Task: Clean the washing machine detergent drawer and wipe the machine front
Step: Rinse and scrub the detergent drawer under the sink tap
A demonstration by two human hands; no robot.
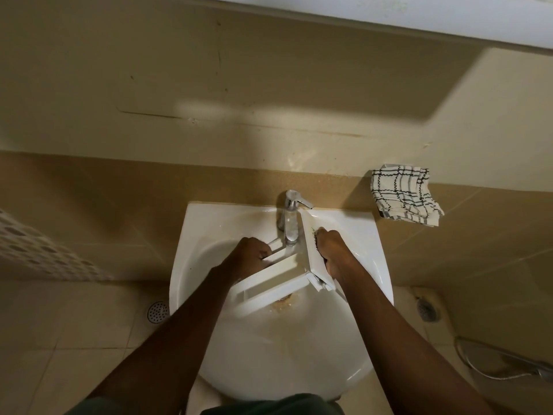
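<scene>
Step in hand: rinsing stage of the drawer clean, done at the basin, not at the machine. The white plastic detergent drawer [278,283] is held over the bowl of the white ceramic sink [368,235], tilted, with its compartments just under the spout of the chrome single-lever faucet [291,205].

The left hand [250,256] has its fingers curled round the drawer's far side wall. The right hand [330,247] grips the flat front panel at its edge. Both hold firmly, neither is free.

Can't tell if water is running; the spout area is too blurred. There is brownish residue in the bowl near the drain, under the drawer.

A black-and-white checked cloth [404,196], folded, lies on the tan stone tabletop [239,184] to the right of the sink, well apart from the hands and untouched.

Judgement: drawer cleaning is under way and the machine front is not yet wiped. Next move likely needs one hand freed to scrub or work the lever, with the other keeping hold of the wet, slippery plastic; then reach right for the cloth.
</scene>
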